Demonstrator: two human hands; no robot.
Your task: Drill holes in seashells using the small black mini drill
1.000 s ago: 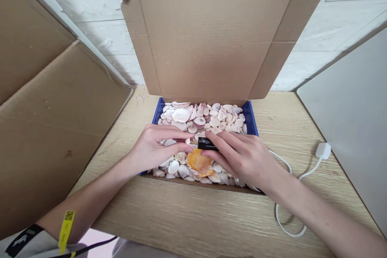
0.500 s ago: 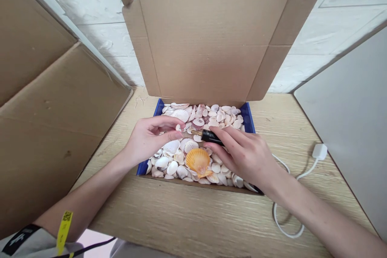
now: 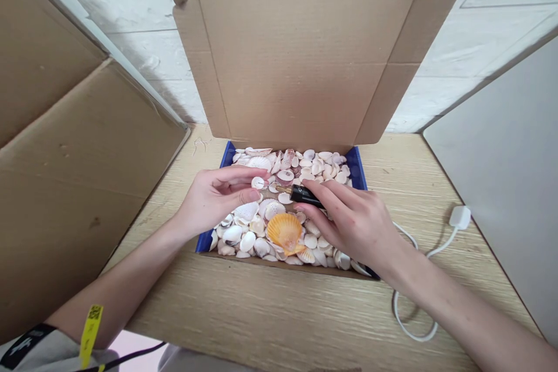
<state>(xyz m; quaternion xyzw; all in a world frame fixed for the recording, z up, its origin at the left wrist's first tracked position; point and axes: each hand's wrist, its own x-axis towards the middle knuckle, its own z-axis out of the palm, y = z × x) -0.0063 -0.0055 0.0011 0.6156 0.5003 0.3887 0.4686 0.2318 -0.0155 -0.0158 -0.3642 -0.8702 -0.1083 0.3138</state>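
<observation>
An open cardboard box (image 3: 305,64) with blue side walls lies on the wooden table, filled with several pale seashells (image 3: 305,168). A large orange scallop shell (image 3: 285,231) lies near its front. My left hand (image 3: 215,197) hovers over the shells and pinches a small white shell (image 3: 258,182) between thumb and fingers. My right hand (image 3: 353,221) grips a small black tool (image 3: 305,194) with a thin metal tip pointing left at that shell.
A tall cardboard panel (image 3: 74,163) stands on the left. A grey panel (image 3: 505,168) stands on the right. A white cable with a plug (image 3: 460,218) trails on the table (image 3: 279,314) right of the box. White wall lies behind.
Both hands have lifted off the shells and shifted toward the back of the box. My left hand now pinches a small shell, with the black tool's tip close to it.
</observation>
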